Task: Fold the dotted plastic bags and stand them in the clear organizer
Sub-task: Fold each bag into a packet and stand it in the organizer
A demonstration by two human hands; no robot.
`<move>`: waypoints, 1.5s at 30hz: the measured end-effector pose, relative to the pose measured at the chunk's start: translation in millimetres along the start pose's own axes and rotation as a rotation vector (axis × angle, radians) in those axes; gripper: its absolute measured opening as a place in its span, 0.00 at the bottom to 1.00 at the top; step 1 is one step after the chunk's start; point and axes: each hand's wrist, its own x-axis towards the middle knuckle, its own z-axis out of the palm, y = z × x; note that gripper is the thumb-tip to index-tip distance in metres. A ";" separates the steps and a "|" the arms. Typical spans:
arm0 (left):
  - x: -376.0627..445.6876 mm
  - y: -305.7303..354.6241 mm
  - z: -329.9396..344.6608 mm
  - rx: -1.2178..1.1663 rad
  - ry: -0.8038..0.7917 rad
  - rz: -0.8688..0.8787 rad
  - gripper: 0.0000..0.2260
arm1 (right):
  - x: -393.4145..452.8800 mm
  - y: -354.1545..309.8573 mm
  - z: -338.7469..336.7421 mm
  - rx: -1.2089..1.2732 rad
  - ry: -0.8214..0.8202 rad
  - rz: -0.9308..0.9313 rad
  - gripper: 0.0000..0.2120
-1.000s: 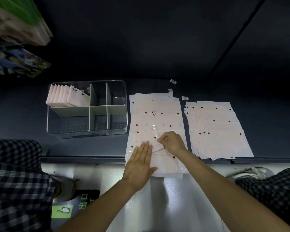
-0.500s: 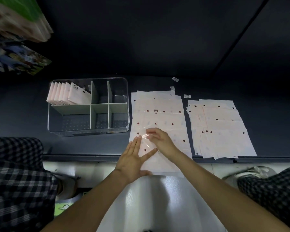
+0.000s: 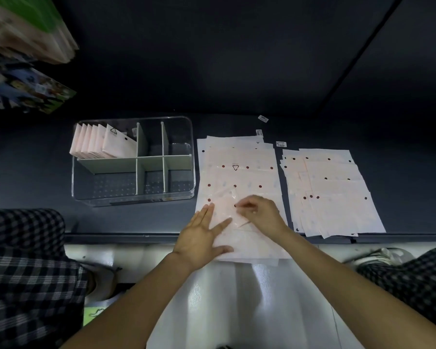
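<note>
A stack of flat dotted plastic bags (image 3: 239, 172) lies on the dark shelf, its near end hanging over the edge. My left hand (image 3: 202, 238) lies flat with spread fingers on the near left part of the top bag. My right hand (image 3: 261, 214) pinches a folded-over flap of that bag (image 3: 224, 207) near its middle. The clear organizer (image 3: 134, 197) stands to the left. Several folded bags (image 3: 103, 142) stand upright in its back left compartment.
A second, looser pile of dotted bags (image 3: 330, 192) lies to the right of the stack. Small barcode labels (image 3: 263, 118) lie behind the bags. Checked trouser legs (image 3: 23, 273) frame both sides, and packaged goods (image 3: 28, 34) hang at the upper left.
My right hand has carried the bag's edge up and leftward over the bag, making a fold. My left hand has slid a little left and spread its fingers.
</note>
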 end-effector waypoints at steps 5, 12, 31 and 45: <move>6.6 2.1 -9.6 0.012 0.127 -0.093 0.28 | -17.5 18.1 -10.6 -0.363 -0.117 -0.183 0.11; 7.1 6.3 -16.4 0.149 0.287 0.022 0.17 | -18.2 10.1 -10.2 -0.644 -0.037 -0.414 0.11; 29.3 -46.0 -170.8 -0.087 0.227 0.033 0.08 | 23.8 -141.3 -32.8 -0.615 -0.089 -0.295 0.16; -7.8 -189.6 -157.4 0.059 0.317 -0.597 0.17 | 114.2 -241.3 86.3 -0.032 -0.057 -0.026 0.11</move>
